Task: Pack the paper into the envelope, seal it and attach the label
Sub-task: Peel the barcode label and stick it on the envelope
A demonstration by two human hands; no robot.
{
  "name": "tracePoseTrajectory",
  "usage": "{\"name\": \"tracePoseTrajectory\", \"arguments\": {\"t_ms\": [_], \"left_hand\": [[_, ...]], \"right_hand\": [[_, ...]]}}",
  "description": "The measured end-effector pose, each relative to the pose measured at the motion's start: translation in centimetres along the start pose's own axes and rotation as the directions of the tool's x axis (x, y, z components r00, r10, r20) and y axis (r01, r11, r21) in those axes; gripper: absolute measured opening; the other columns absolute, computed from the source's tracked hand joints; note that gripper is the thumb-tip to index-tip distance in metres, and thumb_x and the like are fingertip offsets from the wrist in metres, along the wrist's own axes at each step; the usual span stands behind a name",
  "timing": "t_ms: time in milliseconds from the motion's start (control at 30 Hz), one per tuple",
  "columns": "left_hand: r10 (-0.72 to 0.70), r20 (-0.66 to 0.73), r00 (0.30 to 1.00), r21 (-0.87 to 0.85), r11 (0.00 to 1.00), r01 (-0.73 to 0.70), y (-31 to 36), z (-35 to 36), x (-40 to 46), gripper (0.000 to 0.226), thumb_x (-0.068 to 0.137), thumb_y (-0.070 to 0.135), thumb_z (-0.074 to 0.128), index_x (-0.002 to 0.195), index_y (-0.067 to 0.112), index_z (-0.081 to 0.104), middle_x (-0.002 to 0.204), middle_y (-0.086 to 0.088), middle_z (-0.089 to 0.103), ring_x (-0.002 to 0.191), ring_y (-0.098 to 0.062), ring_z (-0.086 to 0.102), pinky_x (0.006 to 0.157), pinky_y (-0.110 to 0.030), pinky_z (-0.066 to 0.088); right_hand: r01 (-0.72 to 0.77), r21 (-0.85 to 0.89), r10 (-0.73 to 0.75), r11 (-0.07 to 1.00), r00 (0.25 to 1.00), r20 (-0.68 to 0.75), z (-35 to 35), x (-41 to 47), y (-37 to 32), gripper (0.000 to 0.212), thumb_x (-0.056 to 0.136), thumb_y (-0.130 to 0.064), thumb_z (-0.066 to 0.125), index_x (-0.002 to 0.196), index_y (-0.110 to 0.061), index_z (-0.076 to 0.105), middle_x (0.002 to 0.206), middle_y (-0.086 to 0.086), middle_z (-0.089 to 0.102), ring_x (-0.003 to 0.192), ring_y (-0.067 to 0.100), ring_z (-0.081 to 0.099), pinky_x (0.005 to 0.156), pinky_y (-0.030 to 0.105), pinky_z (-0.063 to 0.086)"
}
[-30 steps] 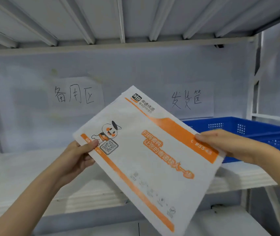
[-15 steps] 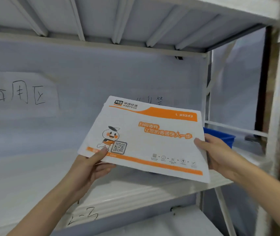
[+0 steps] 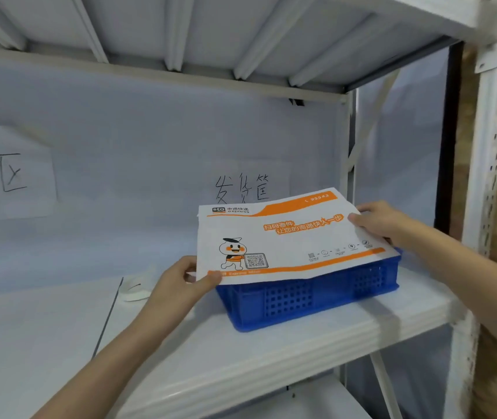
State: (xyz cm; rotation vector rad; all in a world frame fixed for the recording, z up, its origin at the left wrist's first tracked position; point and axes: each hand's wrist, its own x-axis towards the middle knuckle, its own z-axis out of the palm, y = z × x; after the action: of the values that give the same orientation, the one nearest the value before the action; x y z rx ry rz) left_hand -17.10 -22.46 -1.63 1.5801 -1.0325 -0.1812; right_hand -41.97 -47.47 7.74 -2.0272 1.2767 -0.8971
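We hold the envelope [image 3: 283, 237] flat and printed side up between both hands, just above the blue crate [image 3: 310, 294]. Our left hand [image 3: 177, 282] pinches the near-left corner, thumb on top and fingers curled under. Our right hand [image 3: 377, 220] grips the far-right edge, thumb over the print, fingers hidden beneath. Two opposite grips keep the thin mailer level, likely so it drops squarely into the crate. The crate sits directly under our hands on the white shelf [image 3: 301, 343]. Just left of the left hand lies a tape roll [image 3: 135, 288]. Beyond our hands, a handwritten sign [image 3: 242, 189] hangs on the back panel. Seal and label aren't visible on this face.
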Motion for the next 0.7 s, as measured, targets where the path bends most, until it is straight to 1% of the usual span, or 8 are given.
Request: {"name": "tracePoseTrajectory", "arguments": {"t_ms": [67,200,267,367,433,500,633,700], "left_hand": [[0.029,-0.001,1.0,0.094,0.995,-0.029,0.3,1.3,1.4,0.02,0.087,0.039,0.069,0.102,0.03,0.06,0.112,0.012,0.062,0.105,-0.012,0.055,0.075,-0.023,0.041],[0.06,0.06,0.996,0.186,0.98,-0.07,0.9,4.3,3.4,0.028,0.085,0.045,0.068,0.093,0.019,0.059,0.097,0.017,0.048,0.108,-0.014,0.045,0.07,-0.015,0.036],[0.08,0.059,0.995,0.204,0.975,-0.091,0.5,5.6,4.4,0.036,0.082,0.049,0.068,0.085,0.015,0.059,0.096,0.014,0.048,0.11,-0.017,0.041,0.081,-0.025,0.039],[0.067,0.042,0.997,0.178,0.981,-0.073,0.0,6.1,4.9,0.041,0.079,0.053,0.068,0.073,0.018,0.048,0.108,0.012,0.047,0.115,-0.015,0.031,0.096,-0.034,0.035],[0.078,0.042,0.996,0.209,0.974,-0.085,-0.1,5.9,5.1,0.042,0.079,0.053,0.068,0.071,0.019,0.045,0.111,0.013,0.045,0.114,-0.014,0.03,0.1,-0.034,0.033],[0.059,0.04,0.997,0.225,0.972,-0.067,-0.1,5.5,5.4,0.041,0.079,0.054,0.067,0.072,0.019,0.047,0.115,0.011,0.044,0.116,-0.015,0.029,0.099,-0.034,0.033],[-0.073,0.06,0.996,0.194,0.979,0.06,-0.3,5.4,5.8,0.037,0.082,0.055,0.064,0.078,0.021,0.052,0.122,0.007,0.041,0.123,-0.016,0.028,0.091,-0.03,0.028],[-0.089,0.042,0.995,0.157,0.984,0.081,-0.4,5.6,5.8,0.037,0.083,0.056,0.064,0.086,0.021,0.053,0.12,0.007,0.04,0.122,-0.015,0.029,0.09,-0.028,0.028]], "right_hand": [[0.003,-0.14,-0.014,0.99,0.997,-0.077,0.2,2.2,0.4,0.031,0.098,-0.034,0.051,0.118,-0.012,0.061,0.102,0.01,0.069,0.09,0.029,0.066,0.078,0.039,0.053],[-0.076,-0.409,-0.015,0.909,0.977,-0.214,1.0,6.2,2.6,0.034,0.095,-0.044,0.05,0.109,-0.016,0.059,0.092,0.006,0.065,0.084,0.026,0.063,0.083,0.045,0.053],[-0.094,-0.475,-0.028,0.875,0.97,-0.243,1.5,7.2,3.6,0.033,0.095,-0.044,0.05,0.107,-0.015,0.06,0.091,0.006,0.064,0.085,0.026,0.062,0.083,0.044,0.053],[-0.077,-0.481,-0.046,0.873,0.97,-0.239,2.3,8.3,4.7,0.033,0.096,-0.044,0.051,0.104,-0.013,0.062,0.095,0.008,0.065,0.087,0.028,0.06,0.081,0.04,0.051],[-0.05,-0.454,-0.066,0.89,0.969,-0.236,3.0,9.4,5.0,0.034,0.094,-0.044,0.053,0.104,-0.013,0.064,0.096,0.009,0.067,0.088,0.03,0.061,0.081,0.042,0.052],[-0.035,-0.432,-0.071,0.901,0.972,-0.226,3.8,10.3,5.1,0.036,0.094,-0.044,0.054,0.107,-0.012,0.065,0.099,0.011,0.067,0.09,0.031,0.061,0.083,0.044,0.053],[-0.023,-0.409,-0.051,0.912,0.984,-0.169,5.0,11.3,5.1,0.037,0.097,-0.037,0.054,0.11,-0.005,0.066,0.104,0.015,0.068,0.09,0.031,0.058,0.075,0.035,0.044],[0.0,-0.399,-0.06,0.917,0.988,-0.139,5.4,11.7,5.4,0.037,0.098,-0.034,0.052,0.11,-0.002,0.067,0.104,0.016,0.069,0.088,0.029,0.057,0.075,0.034,0.044]]}}
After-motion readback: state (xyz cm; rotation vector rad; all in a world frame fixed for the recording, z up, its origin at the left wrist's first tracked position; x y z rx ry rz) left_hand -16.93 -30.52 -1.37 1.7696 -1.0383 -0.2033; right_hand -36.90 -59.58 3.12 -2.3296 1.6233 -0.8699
